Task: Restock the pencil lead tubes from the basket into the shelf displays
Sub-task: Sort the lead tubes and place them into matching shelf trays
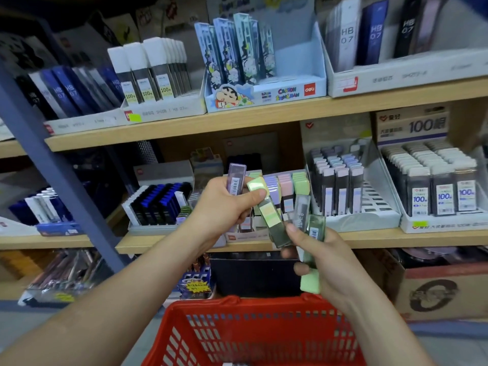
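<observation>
My left hand (224, 204) grips a purple lead tube (236, 179) in the palm, and its thumb pinches the pale green cap of a slanted green tube (272, 220). My right hand (324, 262) holds several tubes, among them a green one (314, 257) with its cap pointing down and a clear one (301, 211). Both hands hover in front of the pastel tube display (286, 184) on the middle shelf. The red basket (253, 331) sits below my arms at the bottom centre; its contents are hidden.
White display trays of lead tubes (433, 191) fill the middle shelf on the right, and dark blue ones (161, 202) stand to the left. The top shelf (237, 120) carries more boxes. A blue upright post (52, 165) slants across the left. A cardboard box (435, 289) sits bottom right.
</observation>
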A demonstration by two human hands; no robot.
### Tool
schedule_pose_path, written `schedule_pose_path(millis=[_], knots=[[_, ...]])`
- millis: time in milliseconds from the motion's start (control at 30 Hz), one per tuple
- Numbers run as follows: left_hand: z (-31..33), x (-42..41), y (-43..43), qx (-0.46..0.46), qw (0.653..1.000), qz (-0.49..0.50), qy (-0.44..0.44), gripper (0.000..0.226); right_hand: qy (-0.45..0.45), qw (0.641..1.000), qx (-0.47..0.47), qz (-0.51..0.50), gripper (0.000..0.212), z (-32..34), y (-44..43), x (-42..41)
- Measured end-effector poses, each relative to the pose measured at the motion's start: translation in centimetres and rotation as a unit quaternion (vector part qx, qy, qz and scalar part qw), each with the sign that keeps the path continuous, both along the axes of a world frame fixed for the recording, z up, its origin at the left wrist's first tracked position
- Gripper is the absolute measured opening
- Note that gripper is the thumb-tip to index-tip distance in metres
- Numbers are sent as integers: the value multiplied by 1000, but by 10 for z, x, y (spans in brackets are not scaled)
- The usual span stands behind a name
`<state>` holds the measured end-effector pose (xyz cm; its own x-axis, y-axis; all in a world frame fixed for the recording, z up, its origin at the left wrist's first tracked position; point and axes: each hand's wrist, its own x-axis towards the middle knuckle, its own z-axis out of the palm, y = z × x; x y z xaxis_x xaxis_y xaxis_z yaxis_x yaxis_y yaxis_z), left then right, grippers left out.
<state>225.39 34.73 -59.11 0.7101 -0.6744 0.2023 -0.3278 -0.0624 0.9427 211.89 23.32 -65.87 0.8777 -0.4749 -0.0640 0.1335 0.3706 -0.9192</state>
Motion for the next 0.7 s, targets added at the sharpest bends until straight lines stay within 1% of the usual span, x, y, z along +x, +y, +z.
schedule_pose_path(millis=[33, 100, 200, 300, 433, 500, 567, 700], knots=[[-1, 0, -2, -3, 1000, 7, -3, 15, 2, 1000, -28, 0, 23, 2, -1, -1], [-1, 0, -5, -17, 999, 33, -18, 17, 8, 998, -68, -10, 18, 2, -4, 0], [7, 9, -8, -36, 993, 93, -69, 16, 19, 995, -87, -47, 17, -2, -9, -1], [12, 22, -11, -25, 982, 128, -138, 18, -2, 998, -50, -48, 19, -4, -15, -3], [2, 31, -18, 35, 973, 127, -192, 23, -23, 999, 1, -27, 22, -2, -21, -2], [-3, 32, -21, 58, 971, 122, -198, 23, -32, 999, 39, -20, 22, -3, -23, -1], [-7, 34, -24, 74, 970, 122, -195, 18, -37, 997, 64, -14, 23, -3, -25, 1], [-14, 42, -26, 118, 965, 129, -198, 17, -34, 998, 54, -13, 22, -4, -25, 2]])
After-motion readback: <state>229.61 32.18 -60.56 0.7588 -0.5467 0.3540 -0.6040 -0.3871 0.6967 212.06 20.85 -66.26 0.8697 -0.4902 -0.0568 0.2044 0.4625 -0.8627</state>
